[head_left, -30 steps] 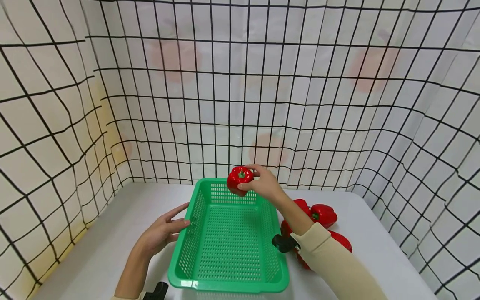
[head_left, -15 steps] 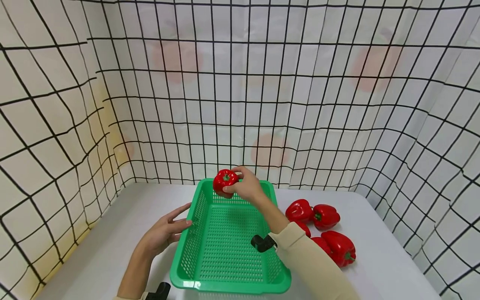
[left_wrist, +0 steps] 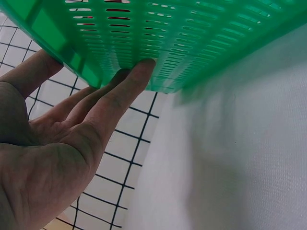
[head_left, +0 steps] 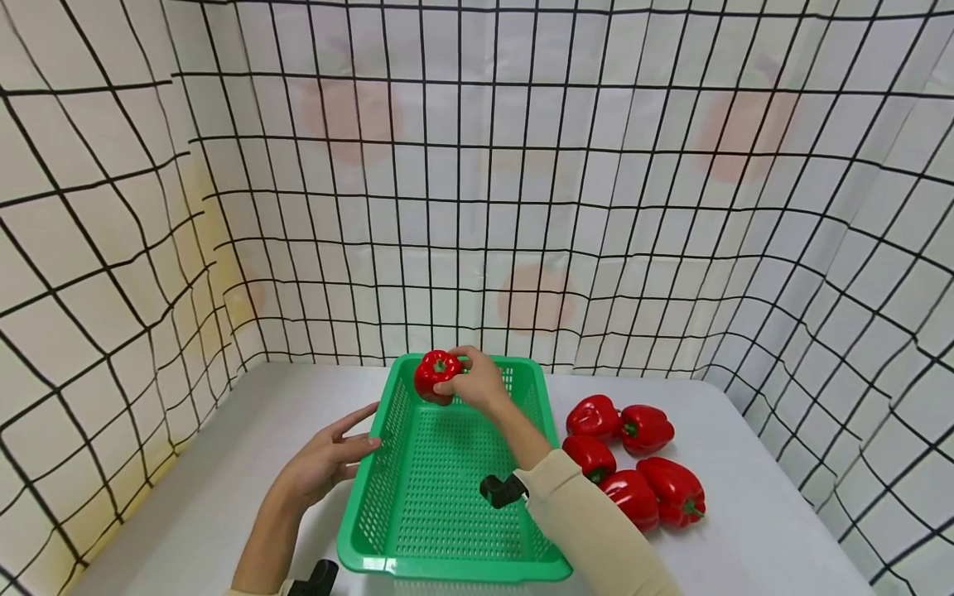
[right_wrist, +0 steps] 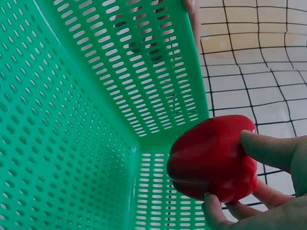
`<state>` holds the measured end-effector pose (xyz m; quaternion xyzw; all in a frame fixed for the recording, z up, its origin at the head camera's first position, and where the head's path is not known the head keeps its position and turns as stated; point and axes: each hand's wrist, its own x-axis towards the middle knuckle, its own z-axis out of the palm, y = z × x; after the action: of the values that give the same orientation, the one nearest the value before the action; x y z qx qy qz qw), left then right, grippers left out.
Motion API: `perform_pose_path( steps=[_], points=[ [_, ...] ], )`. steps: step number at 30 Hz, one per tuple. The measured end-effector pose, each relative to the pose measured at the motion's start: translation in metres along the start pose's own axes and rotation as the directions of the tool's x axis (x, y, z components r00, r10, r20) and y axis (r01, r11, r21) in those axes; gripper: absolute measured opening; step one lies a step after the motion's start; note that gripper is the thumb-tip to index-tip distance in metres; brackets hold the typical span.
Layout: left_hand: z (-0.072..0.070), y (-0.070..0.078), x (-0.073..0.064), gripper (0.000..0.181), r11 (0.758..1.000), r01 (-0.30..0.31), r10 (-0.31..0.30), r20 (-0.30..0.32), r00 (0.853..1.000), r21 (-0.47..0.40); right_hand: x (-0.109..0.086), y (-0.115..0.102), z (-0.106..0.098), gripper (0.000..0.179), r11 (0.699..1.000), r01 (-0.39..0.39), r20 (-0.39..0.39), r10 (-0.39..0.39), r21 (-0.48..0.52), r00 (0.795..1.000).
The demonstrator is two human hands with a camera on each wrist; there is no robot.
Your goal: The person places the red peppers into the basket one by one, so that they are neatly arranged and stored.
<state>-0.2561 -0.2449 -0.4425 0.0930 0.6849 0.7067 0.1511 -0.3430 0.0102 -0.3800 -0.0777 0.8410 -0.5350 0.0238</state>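
Note:
My right hand [head_left: 479,382] holds a red bell pepper [head_left: 436,374] by its side, stem up, over the far left corner of a green plastic basket [head_left: 455,571]. In the right wrist view, thumb and fingertips pinch the bell pepper [right_wrist: 213,158] just inside the basket's perforated walls [right_wrist: 144,81]. At the basket's left side, my left hand [head_left: 320,459] touches the rim with its fingers extended. From the left wrist view, straight fingers [left_wrist: 115,98] of that hand rest against the outer wall of the basket [left_wrist: 192,52].
Several red bell peppers [head_left: 633,497] lie on the white table [head_left: 753,513] to the right of the basket. Black wire mesh [head_left: 514,207] encloses the table at the back and on both sides, with white sheeting behind it.
My right hand has carried the bell pepper leftward and lowered it toward the basket's far left corner. The right arm now uncovers more peppers on the table. My left hand stays at the rim.

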Motion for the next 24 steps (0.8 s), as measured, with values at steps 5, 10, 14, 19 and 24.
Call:
perform_pose_path(
  steps=[5, 10, 14, 19, 24],
  points=[
    [0.001, 0.000, 0.000, 0.075, 1.000, -0.003, 0.003, -0.001, 1.000, 0.007, -0.001, 0.005, 0.005, 0.060, 1.000, -0.023, -0.013, 0.024, 0.020, 1.000],
    [0.001, 0.000, 0.000, 0.075, 1.000, 0.000, 0.000, -0.005, 1.000, -0.002, -0.001, 0.009, 0.010, 0.060, 0.999, -0.032, -0.002, 0.032, 0.019, 0.999],
    [0.001, 0.000, 0.000, 0.075, 1.000, 0.006, -0.006, -0.008, 1.000, -0.009, -0.002, 0.014, 0.012, 0.057, 0.999, -0.034, -0.008, 0.034, -0.003, 0.999],
    [0.001, 0.000, 0.000, 0.076, 1.000, 0.008, -0.008, -0.010, 1.000, -0.009, -0.001, 0.019, 0.016, 0.058, 0.999, -0.028, -0.033, 0.028, -0.016, 0.999],
    [0.000, 0.000, 0.000, 0.076, 1.000, 0.006, -0.006, -0.009, 1.000, -0.009, 0.001, 0.024, 0.019, 0.058, 1.000, -0.028, -0.027, 0.028, -0.010, 0.999]
  ],
)
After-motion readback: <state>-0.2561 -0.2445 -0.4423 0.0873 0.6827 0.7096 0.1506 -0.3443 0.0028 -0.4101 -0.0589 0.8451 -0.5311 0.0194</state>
